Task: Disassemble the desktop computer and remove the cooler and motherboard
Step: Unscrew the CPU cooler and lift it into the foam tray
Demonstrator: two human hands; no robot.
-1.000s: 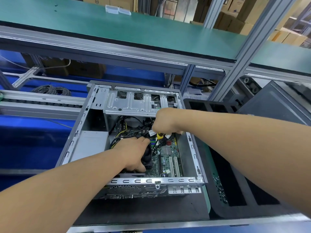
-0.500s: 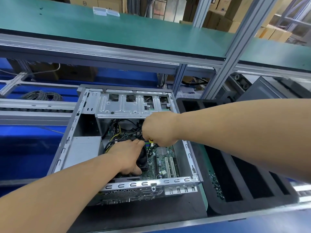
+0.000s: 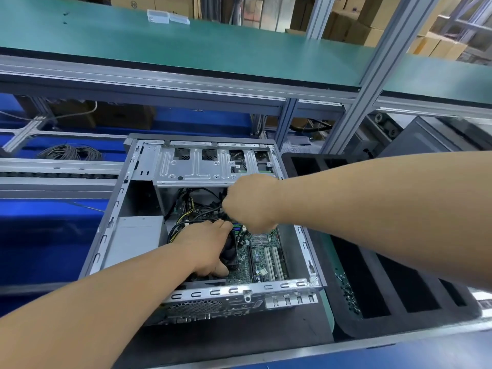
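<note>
A: Near edge first. Our left hand (image 3: 206,249) is wrapped over the black cooler (image 3: 229,253), fingers curled round its side. It sits where it did a sec ago, cooler not lifted yet.

B: And the right hand (image 3: 251,203)?

A: Closed into a fist, a bit further in, above the cables (image 3: 197,209). Approx a sec back a yellow bit showed under it; now hidden, so we can't tell what it grips, if anything. It's slid a touch left, toward the cooler.

B: Meaning?

A: We'd guess we're freeing a plug or fastener w/ the right while steadying w/ the left. Cooler & green board (image 3: 262,258) both sit inside the case (image 3: 239,288).

B: Materials?

A: Case is bare stamped steel, slotted rim, perforated grille at the near end. Board is flat, w/ upright white slots. Black foam tray (image 3: 399,288) to the right, deep rectangular pockets. Furthest, the smooth green shelf (image 3: 213,46) on ribbed aluminium posts.
</note>
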